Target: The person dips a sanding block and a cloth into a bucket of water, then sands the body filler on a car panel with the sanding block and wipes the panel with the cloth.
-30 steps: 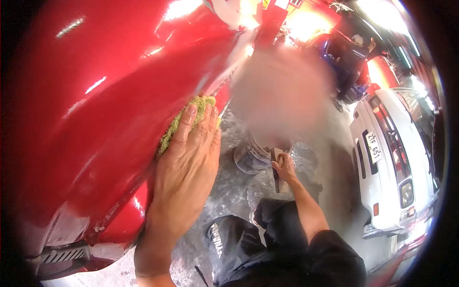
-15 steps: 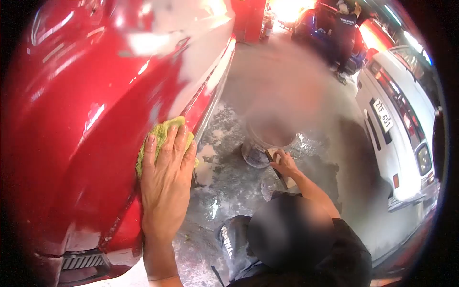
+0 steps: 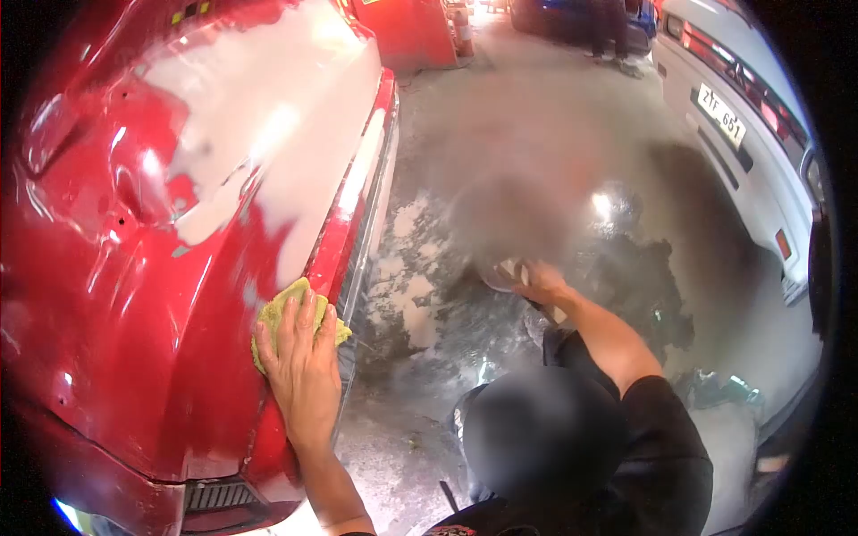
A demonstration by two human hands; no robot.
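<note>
My left hand (image 3: 304,375) lies with its fingers stretched over a yellow-green cloth (image 3: 332,332), pressing it on the side edge of a red car (image 3: 143,357). Pale filler or primer (image 3: 259,98) covers a wide patch of the panel ahead of that hand. Low on the right, my right hand (image 3: 542,288) grips a long narrow block (image 3: 556,314), apparently a sanding block. It is over a bucket (image 3: 494,280), which is mostly hidden by blur. A dark blurred round shape covers the area below my right hand.
Wet concrete floor (image 3: 420,259) with pale splashes lies beside the red car. A white vehicle (image 3: 746,170) with a number plate stands on the right. At the back are a blue car (image 3: 545,16) and the legs of a standing person (image 3: 609,31).
The view has shifted, showing more of the pale patch. My left hand is still on the cloth against the car. My right hand, holding the block, appears closer over the bucket.
</note>
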